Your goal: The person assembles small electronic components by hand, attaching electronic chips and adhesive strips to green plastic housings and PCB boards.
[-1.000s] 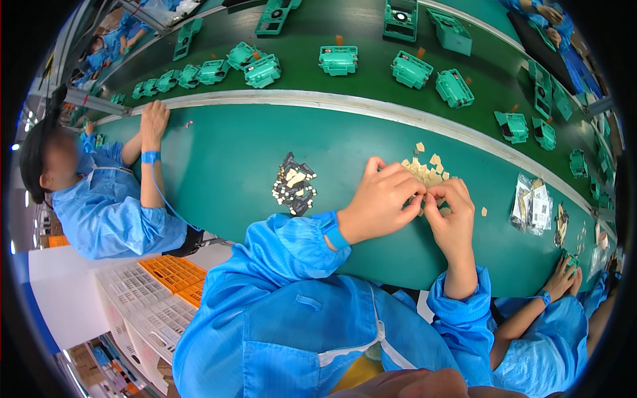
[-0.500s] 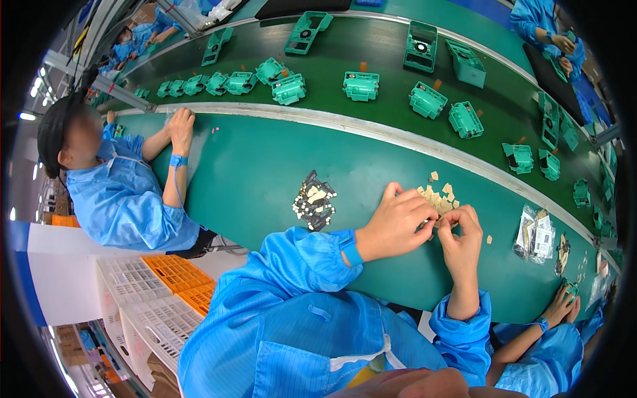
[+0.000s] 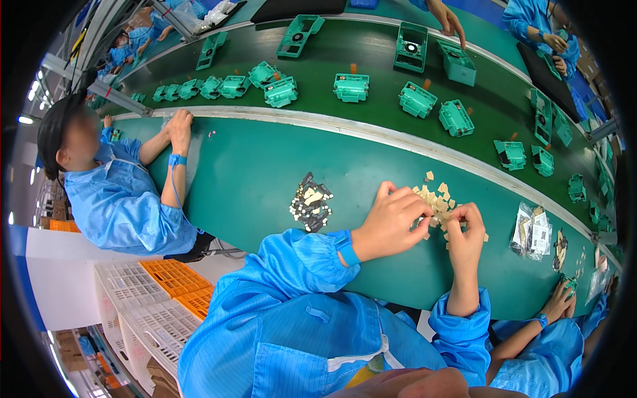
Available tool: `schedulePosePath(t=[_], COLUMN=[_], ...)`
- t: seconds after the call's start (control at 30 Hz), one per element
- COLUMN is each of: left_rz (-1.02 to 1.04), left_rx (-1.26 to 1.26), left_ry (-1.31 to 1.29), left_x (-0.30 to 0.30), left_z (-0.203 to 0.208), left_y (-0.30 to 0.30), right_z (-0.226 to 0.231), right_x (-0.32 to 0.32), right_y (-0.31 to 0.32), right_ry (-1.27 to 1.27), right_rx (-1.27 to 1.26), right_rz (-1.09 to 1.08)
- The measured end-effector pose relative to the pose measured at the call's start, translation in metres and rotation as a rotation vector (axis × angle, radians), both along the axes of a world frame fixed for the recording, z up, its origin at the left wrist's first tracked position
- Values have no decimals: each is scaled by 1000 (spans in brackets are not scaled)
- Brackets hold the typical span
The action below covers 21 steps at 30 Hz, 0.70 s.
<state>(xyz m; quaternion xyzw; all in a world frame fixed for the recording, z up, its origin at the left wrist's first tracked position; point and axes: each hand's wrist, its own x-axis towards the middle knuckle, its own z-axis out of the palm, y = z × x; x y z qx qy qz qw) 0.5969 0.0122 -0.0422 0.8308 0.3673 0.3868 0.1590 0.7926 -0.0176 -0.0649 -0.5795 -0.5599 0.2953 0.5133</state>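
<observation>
A pile of small flat beige pieces (image 3: 439,200) lies on the green worktable. My left hand (image 3: 393,225) is at the pile's near left side, with thumb and fingers pinched together. Anything between those fingertips is too small to make out. At the near right side of the pile is my right hand (image 3: 467,245), its thumb and forefinger also drawn into a pinch. What it holds, if anything, cannot be made out. To the left of my hands sits a heap of small black, white and beige parts (image 3: 310,203).
Beyond a pale rail (image 3: 345,132), a dark green conveyor carries several green plastic housings (image 3: 350,87). Clear bags with labels (image 3: 531,232) lie to the right. A co-worker (image 3: 126,192) sits at left; another's hands (image 3: 561,302) work at right. Plastic crates (image 3: 142,298) stand lower left.
My hands have drawn slightly apart; before, their fingertips nearly met in front of the beige pile. Across the conveyor, another person's hand has come in above a green housing.
</observation>
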Motion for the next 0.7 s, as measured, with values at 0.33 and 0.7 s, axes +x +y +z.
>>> schedulePosePath(t=[0.33, 0.7], left_rz=[80, 88], left_rx=[-7, -10], left_ry=[-50, -54], left_x=[5, 11], left_z=[3, 1], left_y=[3, 3], right_z=[-3, 6], right_x=[5, -2], right_y=[1, -1], right_ry=[20, -157], right_rx=[-32, 17], right_rz=[17, 110])
